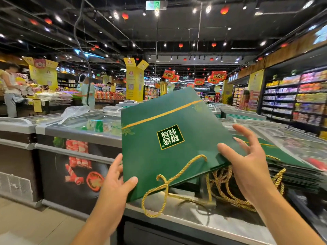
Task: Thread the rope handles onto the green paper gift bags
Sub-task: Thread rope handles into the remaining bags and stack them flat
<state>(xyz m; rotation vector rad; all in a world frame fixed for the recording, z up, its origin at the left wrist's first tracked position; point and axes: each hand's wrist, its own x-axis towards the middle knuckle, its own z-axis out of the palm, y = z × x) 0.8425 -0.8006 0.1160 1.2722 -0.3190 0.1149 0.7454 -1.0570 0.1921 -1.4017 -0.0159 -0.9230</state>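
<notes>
1. Bag (pixel 168 138): green, flat, held tilted above the near edge of the freezer (pixel 177 221). Printed face is toward the camera, mouth end lowest.
2. Left hand (pixel 115 188): pinches the bag's near left corner, thumb on the face, fingers behind.
3. Right hand (pixel 247 167): relaxed and grasping nothing. Thumb lies on the bag's near right corner; fingers are spread, clear of the bag's edge.
4. Rope (pixel 159 197): gold, fixed at two points along the bag's mouth edge, hanging as a loop over the freezer's near edge.
5. Stack (pixel 297 172): like bags lying flat toward the freezer's right edge, partly under the held bag. Gold handles (pixel 230 193) spill from its near side.
6. Surroundings: plastic sack (pixel 74 110) on another freezer's lid to the left; stocked shelves (pixel 292 96) at far right.
</notes>
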